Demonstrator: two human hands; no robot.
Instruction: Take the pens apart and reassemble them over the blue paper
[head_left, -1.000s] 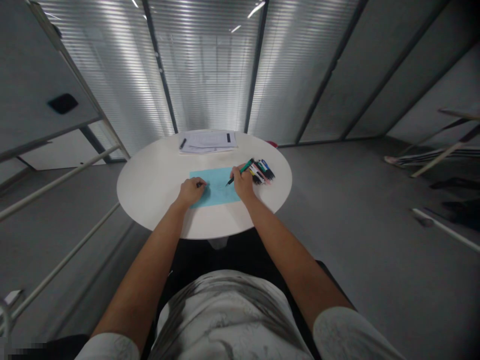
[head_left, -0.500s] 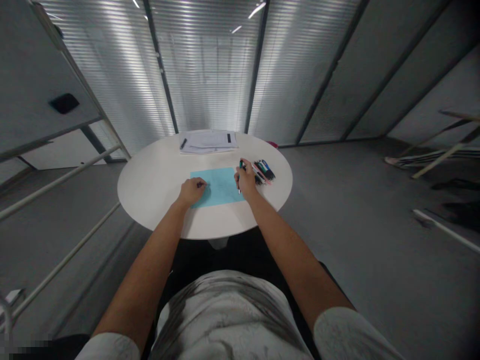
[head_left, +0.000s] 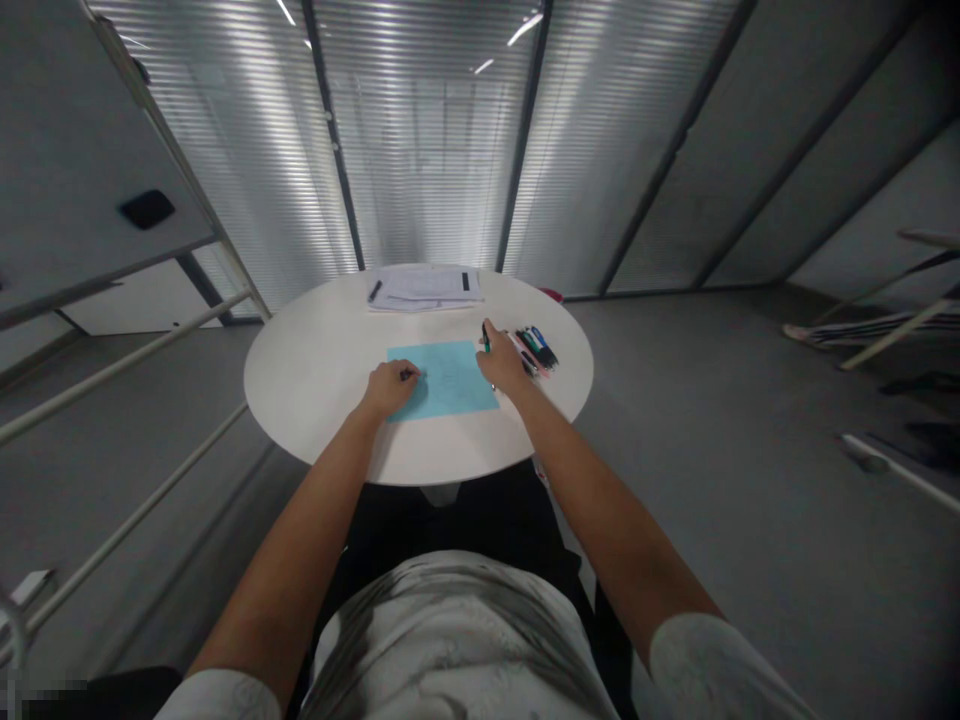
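A sheet of light blue paper [head_left: 457, 392] with faint marks lies on the round white table [head_left: 315, 370]. My left hand [head_left: 385, 388] rests on its left edge, fingers closed around a small dark object [head_left: 407, 375], too small to name. At the paper's right edge, my right hand [head_left: 505, 364] is closed on a black and green pen [head_left: 486, 338], which is partly hidden by the fingers. Just right of that hand is a group of several pens and markers [head_left: 537, 346], in black, green, blue and pink.
A stack of white papers [head_left: 424, 288] lies at the table's far edge, with dark items on it. A whiteboard on a pale metal frame [head_left: 127, 350] stands at the left. Glass panels with blinds [head_left: 420, 150] are behind the table. Chair-like legs [head_left: 892, 330] show on the right.
The whole view has shifted slightly, so the table appears a little further right. In my right hand the pen has turned, and less of its lower end shows. My left hand stays on the paper.
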